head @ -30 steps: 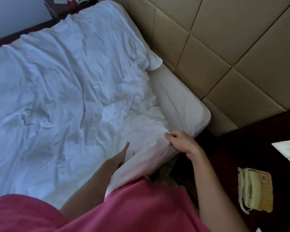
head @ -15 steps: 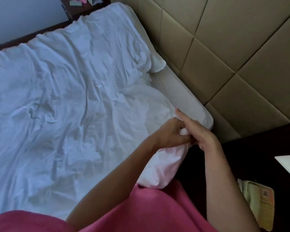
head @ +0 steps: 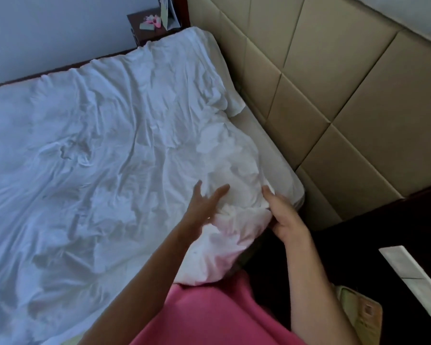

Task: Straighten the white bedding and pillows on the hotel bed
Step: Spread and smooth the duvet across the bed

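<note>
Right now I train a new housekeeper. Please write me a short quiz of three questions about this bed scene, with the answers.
1. True or false: the left hand lies with straight fingers on the white duvet.
2. Which hand grips the duvet's near corner? A) left B) right C) neither
3. Fill in: behind the bed stands a padded ____.

Key: 1 true; 2 B, the right hand; 3 headboard.

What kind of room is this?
Probably a hotel bedroom: a bed with rumpled white bedding, a padded tan headboard and a telephone on the dark bedside stand.
</note>
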